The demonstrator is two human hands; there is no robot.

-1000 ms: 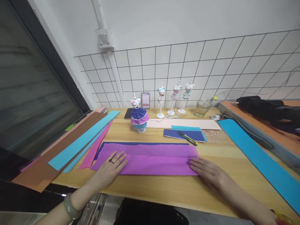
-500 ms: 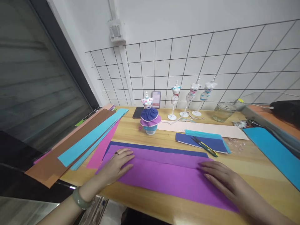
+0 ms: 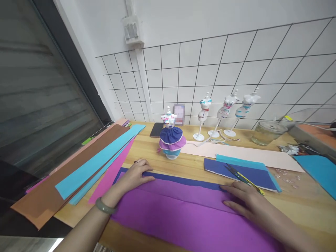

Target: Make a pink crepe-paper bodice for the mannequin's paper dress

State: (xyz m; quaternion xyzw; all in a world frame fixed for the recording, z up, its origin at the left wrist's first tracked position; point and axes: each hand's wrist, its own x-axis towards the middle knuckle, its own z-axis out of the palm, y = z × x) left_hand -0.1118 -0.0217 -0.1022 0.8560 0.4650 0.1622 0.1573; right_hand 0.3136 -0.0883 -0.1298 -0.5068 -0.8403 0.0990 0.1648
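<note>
A wide sheet of purple crepe paper (image 3: 189, 218) lies before me, with a folded-over strip along its far side. Behind it shows the edge of a dark blue sheet (image 3: 181, 180). At the left end, my left hand (image 3: 133, 177) rests on the sheets, thumb apart from the fingers. On the right, my right hand (image 3: 245, 201) lies over the folded strip with fingers stretched out and holds nothing. Just beyond it, scissors (image 3: 243, 177) with yellow on the handles rest on a folded dark blue piece (image 3: 214, 166).
A small dress form (image 3: 171, 136) in a ruffled skirt stands ahead, with three white dress forms (image 3: 204, 108) behind to its right. Brown strips (image 3: 39, 201) and light blue strips (image 3: 99, 157) lie left. A glass jar (image 3: 267, 133) and pale pink strip (image 3: 241, 152) are right.
My left hand has moved to the far edge of the sheets. My right hand has shifted slightly toward the dark blue edge. The view has tilted and come closer.
</note>
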